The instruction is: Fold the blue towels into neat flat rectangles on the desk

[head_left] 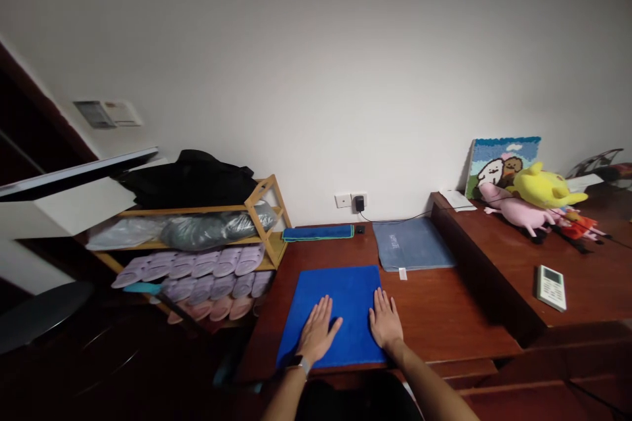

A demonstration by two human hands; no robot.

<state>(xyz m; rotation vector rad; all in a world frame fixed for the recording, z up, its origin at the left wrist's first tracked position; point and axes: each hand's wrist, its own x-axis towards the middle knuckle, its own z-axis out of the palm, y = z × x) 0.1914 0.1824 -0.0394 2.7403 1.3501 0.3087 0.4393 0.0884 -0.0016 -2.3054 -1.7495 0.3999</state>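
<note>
We took the place for a home: plush toys (543, 187) lay on a reddish-brown wooden table (513, 266) before a picture of cartoon dogs (504, 159), and we saw rows of lilac and pink slippers (205, 264) on a wooden rack (277, 250) against the plain pale wall (316, 92).
</note>
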